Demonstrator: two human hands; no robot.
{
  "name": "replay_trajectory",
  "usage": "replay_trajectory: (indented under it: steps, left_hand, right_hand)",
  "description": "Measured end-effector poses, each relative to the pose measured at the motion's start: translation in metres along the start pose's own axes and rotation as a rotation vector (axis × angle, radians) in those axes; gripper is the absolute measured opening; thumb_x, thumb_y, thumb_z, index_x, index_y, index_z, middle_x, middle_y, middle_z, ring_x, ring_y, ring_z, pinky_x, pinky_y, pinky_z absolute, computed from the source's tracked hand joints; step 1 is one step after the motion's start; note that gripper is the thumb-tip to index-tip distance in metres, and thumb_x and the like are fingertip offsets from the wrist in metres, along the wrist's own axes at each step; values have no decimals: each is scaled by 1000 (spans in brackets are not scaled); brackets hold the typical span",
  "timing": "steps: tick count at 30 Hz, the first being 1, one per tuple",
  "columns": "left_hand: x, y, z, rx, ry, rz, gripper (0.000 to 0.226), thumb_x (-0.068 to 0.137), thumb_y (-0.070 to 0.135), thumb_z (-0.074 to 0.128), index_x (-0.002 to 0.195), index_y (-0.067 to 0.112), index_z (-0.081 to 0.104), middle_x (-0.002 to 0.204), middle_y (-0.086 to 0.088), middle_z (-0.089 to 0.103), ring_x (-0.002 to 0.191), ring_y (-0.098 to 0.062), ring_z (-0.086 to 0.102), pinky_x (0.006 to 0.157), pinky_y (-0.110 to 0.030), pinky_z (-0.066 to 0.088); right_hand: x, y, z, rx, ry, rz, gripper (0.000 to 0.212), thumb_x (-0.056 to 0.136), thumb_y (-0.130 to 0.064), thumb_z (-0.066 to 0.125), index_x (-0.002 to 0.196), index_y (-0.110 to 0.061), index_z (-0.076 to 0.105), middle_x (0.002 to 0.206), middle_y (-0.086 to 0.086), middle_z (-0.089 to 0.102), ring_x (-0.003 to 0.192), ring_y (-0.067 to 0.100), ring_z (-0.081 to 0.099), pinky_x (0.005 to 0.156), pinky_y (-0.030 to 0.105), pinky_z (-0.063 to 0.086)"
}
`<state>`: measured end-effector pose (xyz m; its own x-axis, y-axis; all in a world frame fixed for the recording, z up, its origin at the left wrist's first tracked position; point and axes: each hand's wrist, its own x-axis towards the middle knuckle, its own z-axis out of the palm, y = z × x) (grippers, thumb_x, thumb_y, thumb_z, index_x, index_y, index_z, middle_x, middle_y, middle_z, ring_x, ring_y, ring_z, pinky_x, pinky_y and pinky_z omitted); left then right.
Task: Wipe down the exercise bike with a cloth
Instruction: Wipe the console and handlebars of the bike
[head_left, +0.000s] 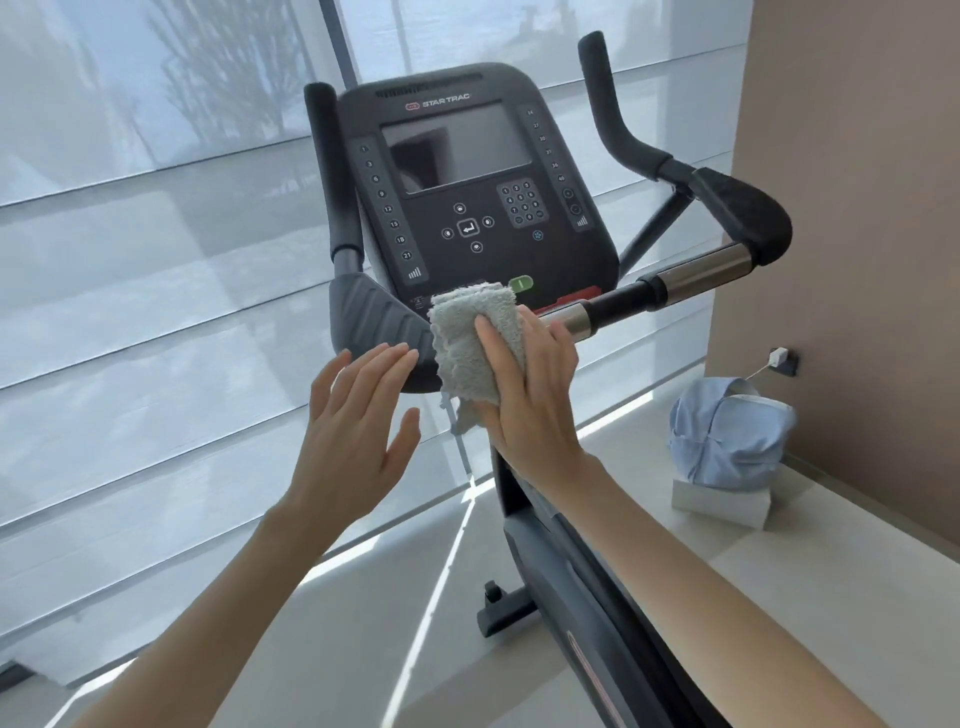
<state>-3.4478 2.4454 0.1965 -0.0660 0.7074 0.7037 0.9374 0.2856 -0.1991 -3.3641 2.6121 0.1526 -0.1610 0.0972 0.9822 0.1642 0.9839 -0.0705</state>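
Note:
The black exercise bike's console (467, 187) with a dark screen faces me, flanked by upright handlebar grips. A folded pale grey cloth (467, 332) lies against the handlebar centre just below the console. My right hand (530, 395) holds the cloth there, thumb across its front, fingers reaching toward the chrome-and-black handlebar (670, 288) on the right. My left hand (358, 431) hovers open beside the left elbow pad (374, 317), fingers straight, holding nothing. The bike's frame (576, 582) runs down toward me under my right forearm.
Sheer window blinds (156, 312) fill the left and back. A tan wall (857, 208) stands at the right with a wall socket and charger (782, 358). A light blue bundle of fabric (727, 436) sits on a white box on the floor.

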Motion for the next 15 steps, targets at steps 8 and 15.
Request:
replay_trajectory:
  steps: [8,15]
  left_hand:
    - [-3,-7,13,31,90,25,39,92,17,42,125,0,54,129,-10,57,123,-27,50,113,-46,21]
    - [-6,-12,22,60,185,65,35,94,15,43,123,1,57,125,-8,60,114,-24,56,113,-47,21]
  right_hand:
    - [-15,29,40,-224,54,-301,44,95,-34,50,134,-15,41,127,15,42,119,31,53,106,52,34]
    - [-12,80,30,-284,120,-385,44,94,-27,54,134,-12,42,122,18,48,119,33,48,108,52,30]
